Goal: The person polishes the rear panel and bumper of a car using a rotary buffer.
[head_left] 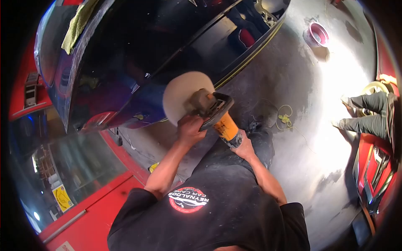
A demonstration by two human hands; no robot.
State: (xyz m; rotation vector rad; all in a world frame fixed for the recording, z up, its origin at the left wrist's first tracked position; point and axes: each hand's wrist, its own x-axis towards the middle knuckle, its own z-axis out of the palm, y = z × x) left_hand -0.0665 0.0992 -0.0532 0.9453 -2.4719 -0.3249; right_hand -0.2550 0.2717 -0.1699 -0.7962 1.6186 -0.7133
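An orange and black polisher point(226, 126) is held in front of my body, with its large pale round pad point(181, 93) up against or very close to the side of a dark, glossy car point(142, 42). My left hand point(191, 129) is closed around the black front handle near the pad. The rear end of the orange body is in my right hand point(244, 147), fingers wrapped round it. Whether the pad touches the paint cannot be made out.
A red car point(90, 221) stands close at the lower left. A pink bucket point(317, 35) is on the floor at the upper right. Yellow cord point(285, 119) lies near my feet. At the right edge, a person's legs point(368, 113) show beside red car parts. A cloth point(78, 27) hangs on the dark car.
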